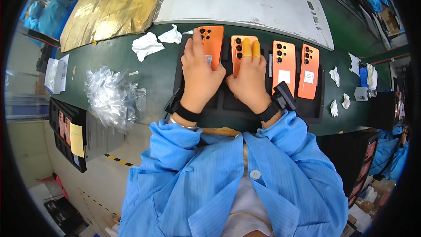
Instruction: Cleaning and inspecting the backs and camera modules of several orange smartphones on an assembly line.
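Head view: four glossy orange smartphones lie face down in a row on a black moulded tray [315, 107] on the dark green desk [153, 72]. The left hand [199, 77] rests flat on the leftmost orange phone [212, 44]; the right hand [250, 81], two fingertips in yellow rubber cots [251, 48], presses the second orange phone [240, 50]. Neither hand grips. Judged step: seating or wiping phones in the tray. Any further handling calls for light, even pressure. Crumpled white wipes [146, 45] and clear plastic bags [112, 98] lie nearby.
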A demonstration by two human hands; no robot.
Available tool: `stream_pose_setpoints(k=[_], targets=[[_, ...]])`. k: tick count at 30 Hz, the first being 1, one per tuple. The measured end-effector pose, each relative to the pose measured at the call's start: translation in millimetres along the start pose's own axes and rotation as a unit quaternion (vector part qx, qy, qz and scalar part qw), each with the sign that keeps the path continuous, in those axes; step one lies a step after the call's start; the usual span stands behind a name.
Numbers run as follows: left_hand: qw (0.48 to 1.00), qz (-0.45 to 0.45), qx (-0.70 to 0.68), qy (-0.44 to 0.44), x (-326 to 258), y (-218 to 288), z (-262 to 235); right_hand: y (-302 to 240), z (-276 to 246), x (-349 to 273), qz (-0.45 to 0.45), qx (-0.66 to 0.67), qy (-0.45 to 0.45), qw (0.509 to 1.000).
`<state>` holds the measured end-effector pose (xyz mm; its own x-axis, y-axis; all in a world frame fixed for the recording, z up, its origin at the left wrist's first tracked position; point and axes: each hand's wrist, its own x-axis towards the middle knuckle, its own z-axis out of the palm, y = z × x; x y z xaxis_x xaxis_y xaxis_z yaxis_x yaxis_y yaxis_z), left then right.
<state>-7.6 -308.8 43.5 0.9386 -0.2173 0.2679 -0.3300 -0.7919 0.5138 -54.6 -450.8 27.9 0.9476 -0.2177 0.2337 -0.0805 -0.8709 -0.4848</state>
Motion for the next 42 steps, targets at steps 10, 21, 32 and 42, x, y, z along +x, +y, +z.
stream_pose_setpoints(k=[10, 21, 32, 42], targets=[[0.697, -0.140, -0.683, -0.166, -16, 33, -20, 24, -55, 1, 0.150, 0.705, -0.039, 0.692], [0.708, -0.146, -0.650, -0.236, -33, 56, 2, 28, -36, -24, 0.138, 0.736, -0.044, 0.661], [0.682, -0.224, -0.641, -0.271, -32, 55, 2, 33, -25, -36, 0.207, 0.636, -0.030, 0.743], [0.766, -0.176, -0.540, -0.300, -28, 50, 6, 36, -46, -39, 0.200, 0.485, -0.063, 0.849]])
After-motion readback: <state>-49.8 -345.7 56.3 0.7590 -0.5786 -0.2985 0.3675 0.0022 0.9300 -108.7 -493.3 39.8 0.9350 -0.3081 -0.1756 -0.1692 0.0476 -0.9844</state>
